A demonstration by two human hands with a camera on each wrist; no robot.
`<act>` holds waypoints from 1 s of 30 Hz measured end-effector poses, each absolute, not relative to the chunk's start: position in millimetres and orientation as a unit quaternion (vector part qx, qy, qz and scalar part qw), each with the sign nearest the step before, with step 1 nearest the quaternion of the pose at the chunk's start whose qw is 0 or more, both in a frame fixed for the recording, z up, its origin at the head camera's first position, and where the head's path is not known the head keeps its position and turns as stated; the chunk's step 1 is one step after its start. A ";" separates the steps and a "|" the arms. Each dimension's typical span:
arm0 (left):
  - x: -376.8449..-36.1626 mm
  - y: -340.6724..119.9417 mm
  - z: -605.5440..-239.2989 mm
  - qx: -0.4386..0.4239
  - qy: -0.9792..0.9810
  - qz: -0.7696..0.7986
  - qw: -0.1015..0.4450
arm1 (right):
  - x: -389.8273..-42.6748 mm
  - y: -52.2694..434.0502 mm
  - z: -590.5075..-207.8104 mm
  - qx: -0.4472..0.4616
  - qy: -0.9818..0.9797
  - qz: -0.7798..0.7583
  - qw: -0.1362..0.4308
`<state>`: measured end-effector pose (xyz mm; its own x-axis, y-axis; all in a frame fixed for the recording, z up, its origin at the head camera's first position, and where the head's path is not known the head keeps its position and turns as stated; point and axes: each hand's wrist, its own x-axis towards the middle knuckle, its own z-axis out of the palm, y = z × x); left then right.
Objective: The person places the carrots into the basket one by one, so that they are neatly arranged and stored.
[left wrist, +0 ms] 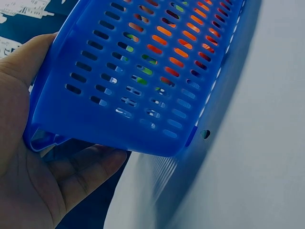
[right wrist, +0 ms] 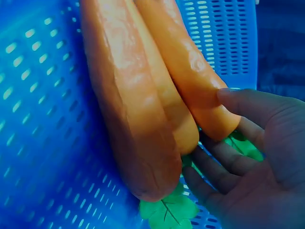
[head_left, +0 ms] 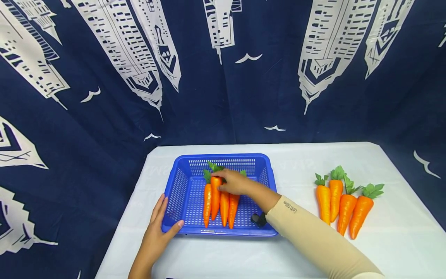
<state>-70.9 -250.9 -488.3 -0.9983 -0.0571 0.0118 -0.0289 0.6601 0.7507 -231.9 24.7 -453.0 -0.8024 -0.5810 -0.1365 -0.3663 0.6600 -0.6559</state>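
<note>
Inside the blue plastic basket (head_left: 188,231), several orange carrots (head_left: 207,205) with green leaves lie side by side. My right hand (head_left: 235,182) reaches over their leafy ends and grips one carrot (head_left: 215,197) near its top. In the right wrist view the thumb presses on this carrot (right wrist: 200,81), while the other fingers pass beneath by the leaves, partly hidden. My left hand (head_left: 156,223) spans the basket's near left corner, thumb at the front rim and fingers straight along the left side. From the left wrist, the perforated basket wall (left wrist: 109,129) shows close up.
Several more carrots (head_left: 345,209) with leaves lie in a loose row on the white table (head_left: 296,255), right of the basket. A small black device (head_left: 258,219) sits by the right wrist. Behind the table hangs a dark blue cloth (head_left: 237,104) with white buildings and birds.
</note>
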 end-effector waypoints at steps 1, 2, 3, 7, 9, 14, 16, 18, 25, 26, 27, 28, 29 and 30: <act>-70.8 -250.9 -488.4 0.024 -0.911 -0.412 0.018 | -231.9 24.4 -453.8 -0.266 0.896 -0.311 0.174; -71.0 -251.0 -488.5 0.023 -0.911 -0.412 0.019 | -231.6 24.0 -454.9 -0.268 0.895 -0.308 0.177; -71.0 -251.0 -488.5 0.022 -0.911 -0.411 0.021 | -231.6 23.7 -456.2 -0.270 0.896 -0.304 0.179; -71.1 -251.1 -488.4 0.019 -0.912 -0.409 0.025 | -231.3 21.9 -462.0 -0.280 0.898 -0.288 0.180; -71.0 -250.9 -488.1 0.019 -0.912 -0.409 0.025 | -230.8 20.9 -464.5 -0.287 0.901 -0.271 0.180; -70.9 -250.5 -487.7 0.023 -0.911 -0.411 0.022 | -229.1 19.3 -468.1 -0.293 0.907 -0.244 0.177; -70.9 -250.5 -487.7 0.023 -0.911 -0.411 0.023 | -228.9 19.2 -468.7 -0.293 0.909 -0.242 0.175; -70.9 -250.5 -487.6 0.022 -0.911 -0.411 0.024 | -228.8 19.2 -469.1 -0.292 0.909 -0.240 0.175; -70.5 -251.1 -488.2 0.020 -0.912 -0.410 0.026 | -231.0 20.3 -470.9 -0.286 0.908 -0.250 0.176; -70.6 -251.2 -488.3 0.020 -0.912 -0.410 0.025 | -231.6 20.8 -470.7 -0.282 0.907 -0.259 0.174; -70.6 -251.3 -488.5 0.020 -0.911 -0.410 0.025 | -232.2 21.4 -470.3 -0.278 0.906 -0.268 0.171; -70.7 -251.4 -488.7 0.020 -0.911 -0.410 0.025 | -233.0 22.0 -469.8 -0.275 0.906 -0.277 0.167; -70.8 -251.4 -488.9 0.020 -0.911 -0.411 0.026 | -233.9 22.7 -469.1 -0.272 0.904 -0.287 0.162; -70.9 -251.5 -489.0 0.020 -0.911 -0.411 0.026 | -234.7 23.4 -468.5 -0.270 0.902 -0.298 0.157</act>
<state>-70.9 -251.5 -489.0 -0.9979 -0.0570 0.0309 -0.0146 0.6616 0.7497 -234.7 23.4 -468.5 -0.8049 -0.5806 -0.1222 -0.3937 0.6767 -0.6221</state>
